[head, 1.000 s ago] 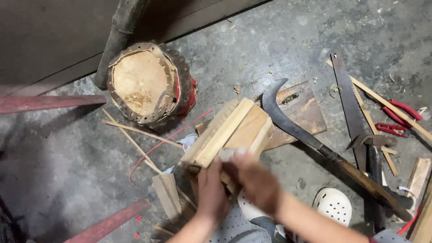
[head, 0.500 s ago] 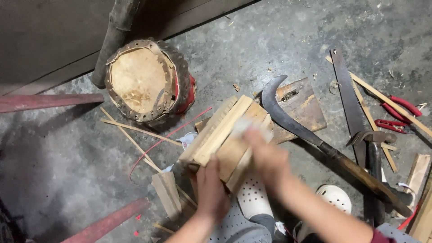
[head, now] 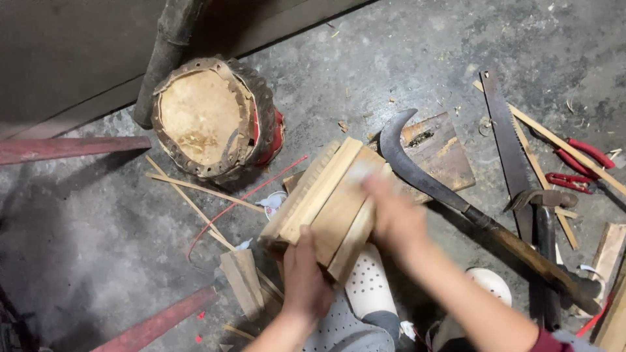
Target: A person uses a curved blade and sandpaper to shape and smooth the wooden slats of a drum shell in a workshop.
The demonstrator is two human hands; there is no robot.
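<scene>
So the pale rectangular wooden block (head: 329, 202), made of flat slats stacked side by side, sits tilted on the grey concrete floor (head: 404, 58), just right of the round hide-covered drum (head: 212, 117). Left hand (head: 305, 277) has its fingers wrapped around the block's near end, clamped on. Right hand (head: 391, 215) is on the block's top right edge, but it's blurred, so can't tell the grip. A curved dark billhook with wooden handle (head: 456, 202) lies just right of the block.
</scene>
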